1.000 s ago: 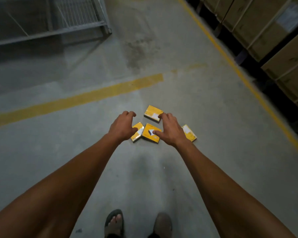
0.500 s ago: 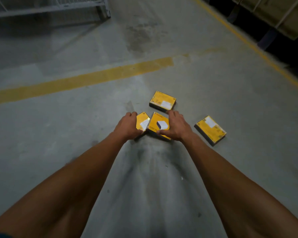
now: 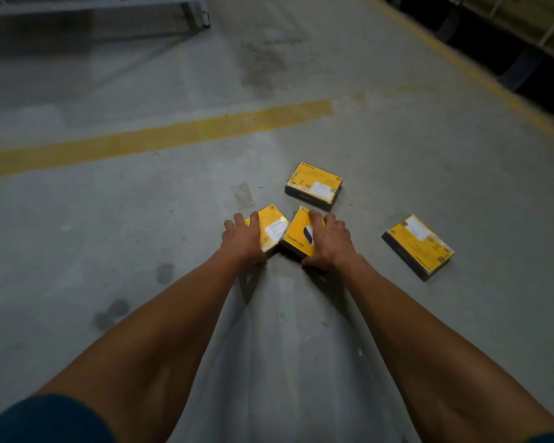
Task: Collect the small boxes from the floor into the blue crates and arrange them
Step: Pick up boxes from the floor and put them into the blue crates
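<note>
Several small yellow boxes with black sides lie on the grey concrete floor. My left hand grips one yellow box, fingers over its far edge. My right hand is closed on a second yellow box right beside it, thumb at the near edge. A third box lies flat just beyond my hands. A fourth box lies alone to the right. No blue crate is in view.
A wide yellow floor line runs across beyond the boxes. A grey metal rack base stands at the far left. A thinner yellow line borders dark pallets with cartons at the far right.
My view has dropped closer to the floor. Both hands have closed tighter on the two middle boxes, which now touch at their corners.
</note>
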`<control>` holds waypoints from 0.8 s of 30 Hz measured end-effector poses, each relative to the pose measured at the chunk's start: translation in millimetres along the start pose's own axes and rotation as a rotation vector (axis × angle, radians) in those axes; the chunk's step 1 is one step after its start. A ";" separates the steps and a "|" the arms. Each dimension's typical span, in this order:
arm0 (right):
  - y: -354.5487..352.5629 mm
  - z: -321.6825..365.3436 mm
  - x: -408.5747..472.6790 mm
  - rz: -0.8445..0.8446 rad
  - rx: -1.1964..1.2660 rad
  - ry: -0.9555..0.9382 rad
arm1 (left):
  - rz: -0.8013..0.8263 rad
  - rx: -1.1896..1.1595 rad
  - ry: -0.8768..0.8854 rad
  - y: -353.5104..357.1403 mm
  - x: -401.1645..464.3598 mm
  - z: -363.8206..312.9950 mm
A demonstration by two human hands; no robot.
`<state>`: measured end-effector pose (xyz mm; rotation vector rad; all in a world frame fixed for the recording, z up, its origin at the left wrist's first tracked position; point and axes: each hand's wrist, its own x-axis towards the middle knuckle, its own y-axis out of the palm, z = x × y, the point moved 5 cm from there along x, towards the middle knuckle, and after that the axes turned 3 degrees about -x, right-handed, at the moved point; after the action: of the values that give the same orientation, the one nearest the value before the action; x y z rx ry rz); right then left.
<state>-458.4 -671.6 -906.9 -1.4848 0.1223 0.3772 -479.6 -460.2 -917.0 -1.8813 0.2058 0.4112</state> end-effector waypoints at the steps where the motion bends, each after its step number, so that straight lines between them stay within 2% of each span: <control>1: -2.1 -2.7 -2.0 0.002 0.020 0.013 | 0.008 -0.028 -0.025 -2.3 -1.9 -0.6; 3: -11.2 -9.3 -8.7 0.008 0.110 0.054 | 0.020 -0.106 -0.098 -10.0 -10.8 -1.5; 6: -41.7 -17.2 -33.7 0.000 0.400 0.155 | 0.050 -0.341 -0.258 -35.7 -35.5 -2.5; 9: -88.2 -22.5 -71.7 -0.023 0.784 0.272 | 0.089 -0.806 -0.359 -77.0 -74.4 -15.0; 11: -121.7 -20.8 -102.7 0.035 1.101 0.344 | 0.146 -1.143 -0.386 -111.0 -112.3 -35.2; 13: -162.6 -13.1 -136.2 0.078 1.398 0.372 | 0.180 -1.358 -0.418 -149.8 -148.0 -52.7; 19: -315.0 15.3 -232.1 0.045 1.918 0.365 | 0.276 -1.684 -0.409 -283.2 -249.3 -100.3; 24: -452.7 35.8 -300.4 0.037 2.080 0.334 | 0.327 -1.788 -0.367 -416.3 -324.8 -144.7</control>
<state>-600.2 -705.9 -382.3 0.5389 0.5811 -0.0919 -612.5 -472.1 -386.0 -3.4139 -0.2303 1.4764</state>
